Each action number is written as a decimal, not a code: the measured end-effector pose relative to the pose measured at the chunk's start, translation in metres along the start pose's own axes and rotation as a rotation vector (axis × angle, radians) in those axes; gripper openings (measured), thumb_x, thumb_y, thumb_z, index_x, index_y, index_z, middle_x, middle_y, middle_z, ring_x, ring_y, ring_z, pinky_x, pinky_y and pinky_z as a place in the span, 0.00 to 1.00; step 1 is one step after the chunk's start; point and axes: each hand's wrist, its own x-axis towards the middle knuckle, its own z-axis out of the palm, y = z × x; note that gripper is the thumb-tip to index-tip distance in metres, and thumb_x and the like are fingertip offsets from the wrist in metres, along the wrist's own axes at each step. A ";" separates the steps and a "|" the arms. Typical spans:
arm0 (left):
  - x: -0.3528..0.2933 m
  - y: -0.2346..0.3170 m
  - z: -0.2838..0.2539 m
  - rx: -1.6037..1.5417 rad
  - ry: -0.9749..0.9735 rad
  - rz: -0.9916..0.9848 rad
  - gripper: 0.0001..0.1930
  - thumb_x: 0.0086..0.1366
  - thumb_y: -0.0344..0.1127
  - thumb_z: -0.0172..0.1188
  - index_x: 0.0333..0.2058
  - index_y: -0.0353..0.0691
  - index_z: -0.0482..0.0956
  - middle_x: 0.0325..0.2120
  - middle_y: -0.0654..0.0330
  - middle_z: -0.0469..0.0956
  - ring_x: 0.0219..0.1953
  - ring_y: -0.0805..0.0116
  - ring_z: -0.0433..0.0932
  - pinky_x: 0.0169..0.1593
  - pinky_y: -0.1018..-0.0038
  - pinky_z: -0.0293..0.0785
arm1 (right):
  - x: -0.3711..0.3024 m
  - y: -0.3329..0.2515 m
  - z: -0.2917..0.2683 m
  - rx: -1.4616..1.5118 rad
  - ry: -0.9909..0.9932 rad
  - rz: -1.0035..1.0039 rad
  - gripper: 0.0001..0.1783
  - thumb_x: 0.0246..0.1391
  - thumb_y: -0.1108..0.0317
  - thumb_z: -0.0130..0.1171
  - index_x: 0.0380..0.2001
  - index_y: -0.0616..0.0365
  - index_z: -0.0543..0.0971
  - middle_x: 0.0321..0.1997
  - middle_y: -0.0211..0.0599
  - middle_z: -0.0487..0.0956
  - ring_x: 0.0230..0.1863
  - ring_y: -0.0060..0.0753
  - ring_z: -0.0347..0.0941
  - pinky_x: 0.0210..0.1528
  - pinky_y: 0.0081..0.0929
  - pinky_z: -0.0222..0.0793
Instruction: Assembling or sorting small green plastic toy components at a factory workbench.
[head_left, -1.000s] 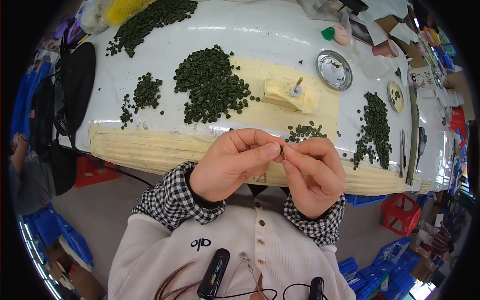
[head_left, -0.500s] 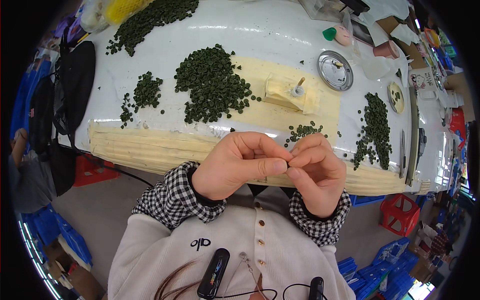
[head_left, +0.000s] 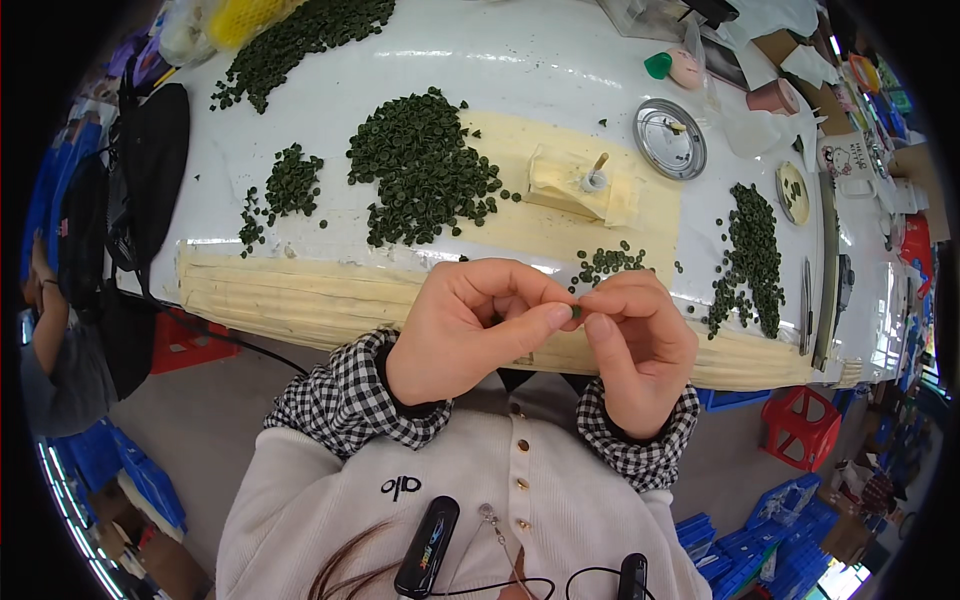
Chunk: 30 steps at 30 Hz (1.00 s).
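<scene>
Left hand (head_left: 470,325) and right hand (head_left: 642,345) meet fingertips around one green piece (head_left: 576,312).

Black bag (head_left: 157,180) at left, red stool (head_left: 801,428) at lower right

1. Small pinched piece (head_left: 577,312): green.
2. Large central heap of little discs (head_left: 420,165): dark green throughout.
3. Sleeve cuffs (head_left: 375,390): black-and-white gingham check.
4. Ribbed cardigan (head_left: 300,500): off-white, with dark lettering.
5. Cardigan buttons (head_left: 522,446): brown and gold.
6. Tabletop (head_left: 540,60): glossy white.
7. Tape along the table's near edge (head_left: 260,290): pale yellow.
8. Round metal lid (head_left: 650,135): silver.
9. Plastic stool at right (head_left: 800,425): red.
10. Netting (head_left: 240,18): bright yellow.
11. Bag at left (head_left: 165,170): black.
</scene>
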 end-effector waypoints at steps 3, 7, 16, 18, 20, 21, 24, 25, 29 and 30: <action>-0.001 0.002 0.000 0.069 -0.003 0.018 0.06 0.61 0.24 0.55 0.37 0.31 0.76 0.29 0.64 0.78 0.29 0.85 0.72 0.32 0.86 0.67 | 0.001 0.000 -0.001 -0.012 -0.015 0.001 0.08 0.47 0.83 0.56 0.33 0.66 0.76 0.34 0.37 0.75 0.37 0.28 0.70 0.41 0.21 0.66; -0.003 0.002 0.000 0.114 0.014 0.046 0.06 0.60 0.24 0.56 0.36 0.31 0.76 0.26 0.67 0.76 0.26 0.87 0.68 0.29 0.87 0.64 | 0.000 0.000 0.001 -0.037 0.004 -0.008 0.07 0.46 0.83 0.57 0.32 0.66 0.76 0.34 0.37 0.76 0.37 0.28 0.70 0.41 0.21 0.65; -0.002 -0.007 0.003 0.072 0.045 0.135 0.07 0.61 0.26 0.56 0.38 0.31 0.77 0.21 0.71 0.73 0.21 0.90 0.64 0.24 0.89 0.59 | 0.002 0.003 0.003 -0.135 0.009 -0.139 0.08 0.45 0.82 0.59 0.32 0.65 0.76 0.32 0.38 0.76 0.34 0.29 0.71 0.39 0.23 0.66; -0.001 -0.007 0.004 0.013 0.045 0.122 0.07 0.62 0.26 0.56 0.38 0.32 0.76 0.23 0.69 0.75 0.22 0.90 0.64 0.24 0.89 0.59 | 0.002 0.003 0.003 -0.128 0.019 -0.136 0.09 0.45 0.82 0.59 0.32 0.65 0.76 0.32 0.38 0.76 0.34 0.29 0.71 0.38 0.22 0.66; 0.001 -0.007 0.008 -0.095 0.060 0.096 0.07 0.62 0.27 0.55 0.39 0.32 0.75 0.26 0.67 0.76 0.22 0.90 0.63 0.24 0.89 0.58 | 0.001 0.003 0.005 -0.119 0.050 -0.115 0.09 0.45 0.83 0.58 0.33 0.66 0.76 0.31 0.39 0.76 0.34 0.28 0.71 0.38 0.22 0.66; 0.001 -0.006 0.005 -0.206 0.050 0.069 0.07 0.63 0.27 0.54 0.39 0.33 0.74 0.27 0.65 0.77 0.21 0.89 0.62 0.23 0.89 0.57 | 0.001 0.001 0.007 -0.079 0.089 -0.091 0.09 0.45 0.83 0.58 0.33 0.66 0.76 0.32 0.39 0.76 0.34 0.28 0.71 0.37 0.22 0.66; 0.004 0.004 -0.002 -0.415 0.092 -0.001 0.08 0.69 0.35 0.43 0.37 0.39 0.70 0.27 0.64 0.74 0.17 0.83 0.55 0.23 0.85 0.54 | 0.003 -0.007 0.007 -0.032 0.206 -0.065 0.10 0.45 0.84 0.57 0.34 0.67 0.76 0.31 0.39 0.76 0.34 0.27 0.71 0.36 0.21 0.66; 0.005 0.006 -0.005 -0.496 0.100 0.007 0.09 0.70 0.36 0.42 0.37 0.40 0.70 0.27 0.64 0.73 0.16 0.83 0.55 0.23 0.85 0.54 | 0.004 -0.005 0.001 -0.065 0.246 -0.088 0.09 0.45 0.84 0.58 0.33 0.67 0.77 0.31 0.38 0.76 0.33 0.26 0.71 0.35 0.20 0.66; 0.005 0.014 -0.021 -0.787 0.135 0.007 0.12 0.71 0.35 0.35 0.41 0.40 0.70 0.25 0.63 0.69 0.16 0.81 0.55 0.22 0.83 0.55 | 0.006 -0.005 -0.021 -0.416 0.217 -0.141 0.06 0.45 0.83 0.60 0.30 0.66 0.77 0.28 0.37 0.76 0.32 0.25 0.71 0.35 0.19 0.66; 0.005 0.016 -0.022 -0.840 0.138 -0.006 0.12 0.71 0.34 0.36 0.41 0.39 0.70 0.25 0.63 0.69 0.16 0.81 0.55 0.22 0.83 0.55 | 0.007 -0.005 -0.020 -0.501 0.216 -0.143 0.06 0.42 0.82 0.62 0.27 0.64 0.78 0.27 0.37 0.76 0.31 0.27 0.71 0.33 0.20 0.66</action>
